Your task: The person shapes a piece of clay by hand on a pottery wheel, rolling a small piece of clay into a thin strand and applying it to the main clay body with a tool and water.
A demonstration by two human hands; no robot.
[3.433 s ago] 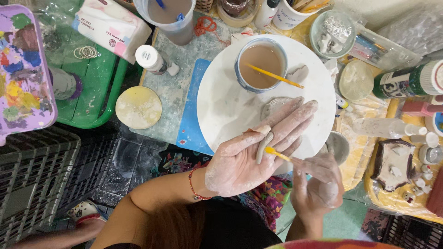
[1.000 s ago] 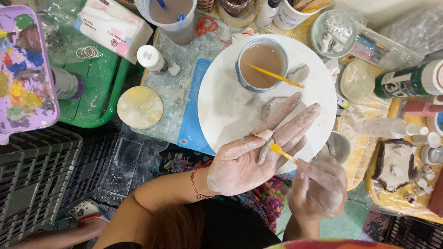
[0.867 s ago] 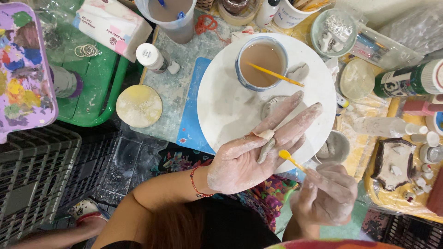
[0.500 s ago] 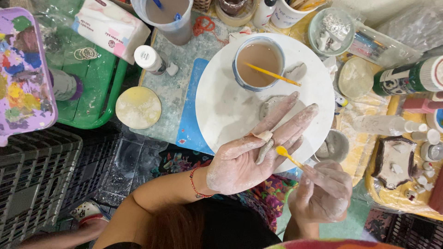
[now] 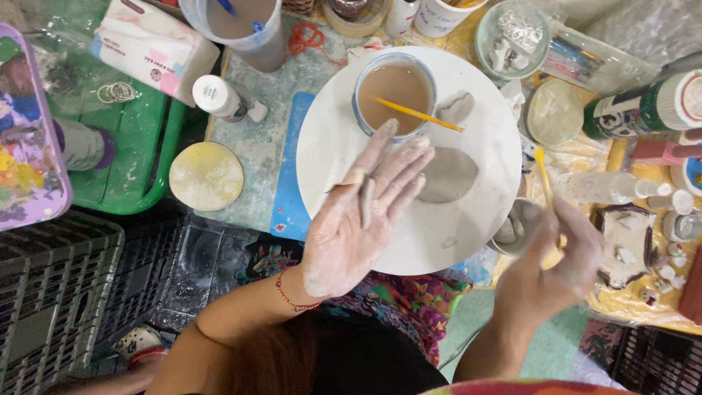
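Left hand (image 5: 351, 227) lies flat open, palm up, w/ a thin clay roll (image 5: 365, 202) that could slide off; right hand (image 5: 552, 267) grips a yellow brush (image 5: 542, 175) near a small bowl (image 5: 518, 223).

Head camera, looking straight down

One close view from above the hands (image 5: 358, 219), facing the cluttered counter (image 5: 256, 146) beyond them.

You've got bare space on the white round board (image 5: 344, 139) left of the cup (image 5: 395, 91); jars and bottles crowd the worktop's (image 5: 256, 146) right side.
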